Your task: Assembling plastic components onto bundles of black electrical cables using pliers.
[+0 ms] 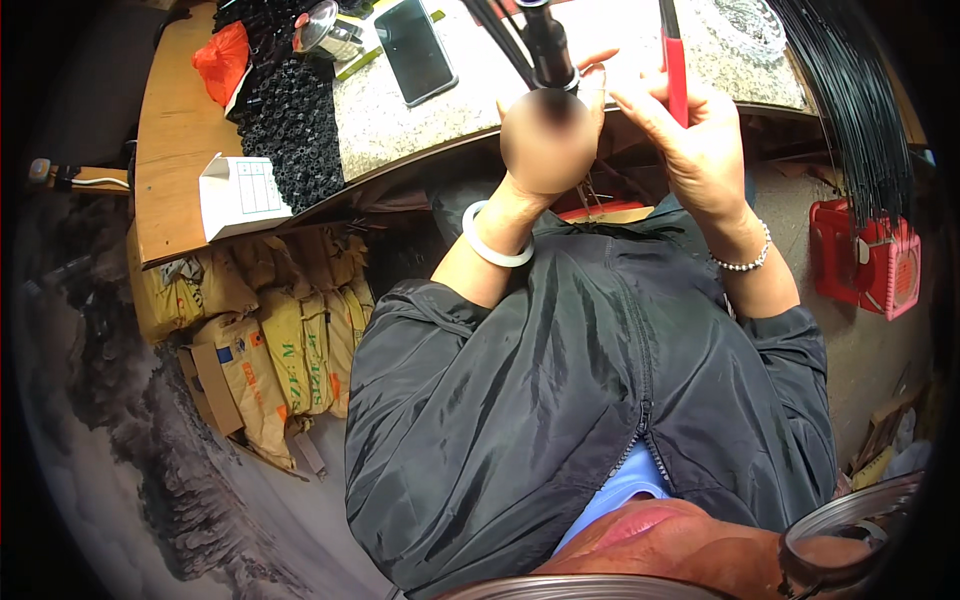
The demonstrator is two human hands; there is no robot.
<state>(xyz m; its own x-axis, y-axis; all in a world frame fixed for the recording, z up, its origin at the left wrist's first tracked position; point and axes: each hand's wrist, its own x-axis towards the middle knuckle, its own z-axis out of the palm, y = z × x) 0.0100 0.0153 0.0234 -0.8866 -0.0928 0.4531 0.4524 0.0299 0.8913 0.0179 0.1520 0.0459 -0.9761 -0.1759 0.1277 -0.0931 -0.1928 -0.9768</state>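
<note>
Right now my left hand (548, 135) is fisted tight round a black cylinder-shaped part (548, 45) w/ thin black strands (500, 40) running up out of it; the hand itself is blurred, so finger detail is lost. My right hand (690, 135) is pinched shut on a red-handled tool (676, 65), held upright just beside the cylinder. Both hands sit close together, raised over the front edge of the speckled stone bench (400, 120), white bangle (490, 240) on the left wrist, bead bracelet (745, 262) on the right.

On the bench, left of my hands: a dark phone (415, 50) lying flat, a metal cup (325, 32), and a heap of small black plastic parts (290, 120). Further left, on a wooden board, an orange bag (222, 60) and a small white carton (240, 195). A thick hank of black strands (850, 100) hangs at far right above a red crate (865, 260). Yellow sacks (270, 340) are stacked under the bench, lower left.
</note>
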